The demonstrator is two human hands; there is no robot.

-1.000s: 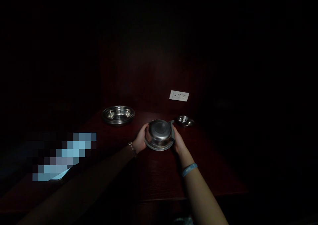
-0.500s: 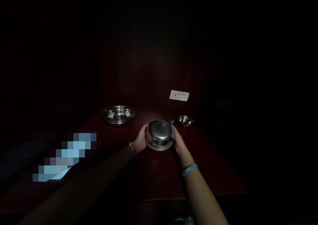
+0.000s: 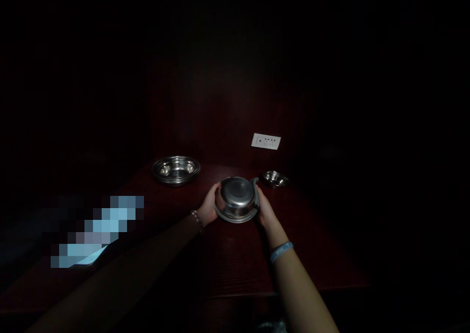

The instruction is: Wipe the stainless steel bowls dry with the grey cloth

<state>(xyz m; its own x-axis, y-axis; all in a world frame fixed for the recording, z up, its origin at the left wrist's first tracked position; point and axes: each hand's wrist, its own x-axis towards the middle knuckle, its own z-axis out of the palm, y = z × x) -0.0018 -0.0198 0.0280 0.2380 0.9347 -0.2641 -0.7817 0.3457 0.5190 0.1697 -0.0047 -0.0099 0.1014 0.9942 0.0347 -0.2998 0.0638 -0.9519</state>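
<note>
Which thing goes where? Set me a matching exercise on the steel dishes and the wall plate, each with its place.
Things:
1. upturned steel bowl
2. wide steel dish
3. small steel dish
4. white socket plate

Places:
a. on the wall behind
b. between the left hand and the right hand
c. back left on the table
d. back right on the table

Pairs: 1-b; 2-c; 3-d; 4-a

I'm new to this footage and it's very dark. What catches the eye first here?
An upturned steel bowl gleams in the middle, held between the left hand and the right hand, which presses a grey cloth to it. Behind, wide steel bowls sit back left, a small steel bowl back right, a white socket plate above it.
</note>
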